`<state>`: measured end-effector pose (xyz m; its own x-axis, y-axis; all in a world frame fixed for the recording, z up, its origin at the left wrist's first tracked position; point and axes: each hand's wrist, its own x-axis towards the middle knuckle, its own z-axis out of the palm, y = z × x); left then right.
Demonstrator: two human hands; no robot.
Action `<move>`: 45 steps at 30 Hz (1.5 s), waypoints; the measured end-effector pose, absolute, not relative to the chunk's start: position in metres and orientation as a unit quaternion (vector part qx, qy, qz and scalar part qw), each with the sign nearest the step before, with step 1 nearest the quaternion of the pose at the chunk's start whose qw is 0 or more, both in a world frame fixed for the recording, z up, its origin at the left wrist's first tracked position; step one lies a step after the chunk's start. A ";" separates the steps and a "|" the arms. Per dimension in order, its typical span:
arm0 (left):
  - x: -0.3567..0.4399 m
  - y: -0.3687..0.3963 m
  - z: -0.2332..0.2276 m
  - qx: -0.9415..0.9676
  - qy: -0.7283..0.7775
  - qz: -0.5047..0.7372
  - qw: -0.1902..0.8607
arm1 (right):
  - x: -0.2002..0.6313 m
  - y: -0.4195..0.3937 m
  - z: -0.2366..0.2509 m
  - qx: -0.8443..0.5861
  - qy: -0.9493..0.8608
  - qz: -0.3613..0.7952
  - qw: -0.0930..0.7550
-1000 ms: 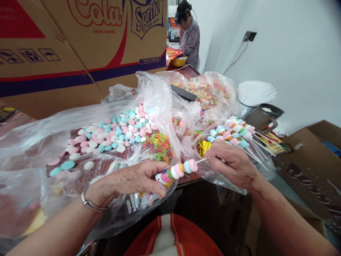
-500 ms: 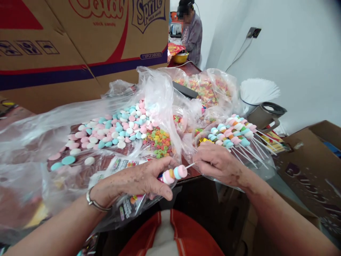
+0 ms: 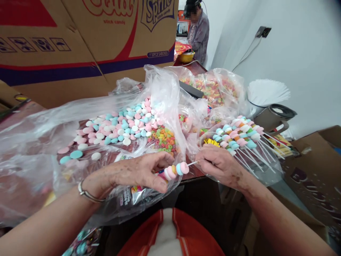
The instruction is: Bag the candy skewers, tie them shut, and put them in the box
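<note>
My left hand pinches the candy end of a skewer strung with pink, white, orange and blue discs. At the other end my right hand grips the thin white stick. Both hands hover over the table's front edge. Just behind my left hand lie an open plastic bag of pastel candy discs and a heap of small coloured candy rings. A pile of finished skewers rests in plastic behind my right hand.
Large cardboard cartons stand at the back left. More bags of ring candy, a fan of white sticks in a metal cup and an open carton are at the right. Another person works far behind.
The candies have slid along the stick into my left hand, so fewer show beyond its fingers. My right hand moved a little left and toward me. The view shifted slightly.
</note>
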<state>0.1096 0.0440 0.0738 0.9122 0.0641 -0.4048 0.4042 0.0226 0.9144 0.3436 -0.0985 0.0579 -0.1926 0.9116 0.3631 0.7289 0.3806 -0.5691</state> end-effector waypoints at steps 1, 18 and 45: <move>0.104 0.046 0.073 0.680 0.180 -0.137 0.698 | 0.343 -0.099 0.057 -0.543 -0.756 0.139 0.338; 0.092 0.044 0.073 0.779 0.193 -0.160 0.575 | 0.333 -0.098 0.063 -0.633 -0.626 0.333 0.311; 0.103 0.041 0.059 0.607 0.220 -0.237 0.727 | 0.330 -0.096 0.069 -0.492 -0.805 -0.012 0.331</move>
